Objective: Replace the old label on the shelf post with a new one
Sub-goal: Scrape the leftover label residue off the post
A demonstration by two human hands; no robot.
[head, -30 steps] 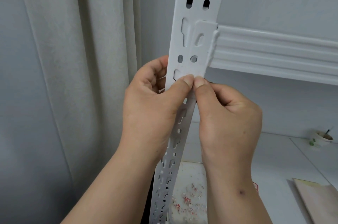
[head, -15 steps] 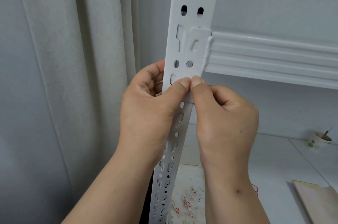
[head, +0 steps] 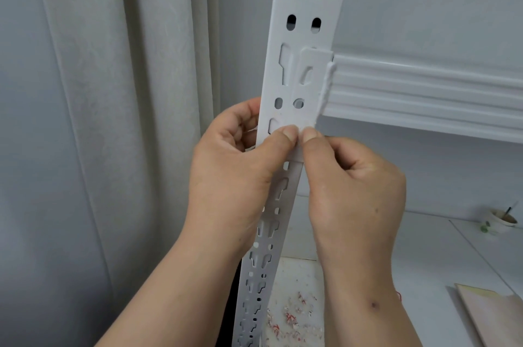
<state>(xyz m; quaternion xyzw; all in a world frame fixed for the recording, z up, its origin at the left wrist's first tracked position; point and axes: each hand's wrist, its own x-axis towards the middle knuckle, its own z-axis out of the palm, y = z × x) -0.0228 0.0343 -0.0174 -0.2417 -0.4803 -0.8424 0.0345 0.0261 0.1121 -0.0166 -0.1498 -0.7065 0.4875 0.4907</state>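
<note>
Curtain crowds post; right side seemingly open.

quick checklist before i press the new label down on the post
1. Both thumbs on label: left hand, right hand. Ok.
2. Label lies on shelf post, below the beam bracket. Ok.
3. Label straight with post edges: mostly hidden by thumbs. Cannot tell.
4. Old label fully off: cannot tell.
5. Torn scraps lie on the lower surface, away from the post. Ok.

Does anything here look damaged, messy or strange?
Yes. Small red-and-white scraps lie scattered on the lower shelf beside the post, like peeled bits. Otherwise nothing stands out.
</note>
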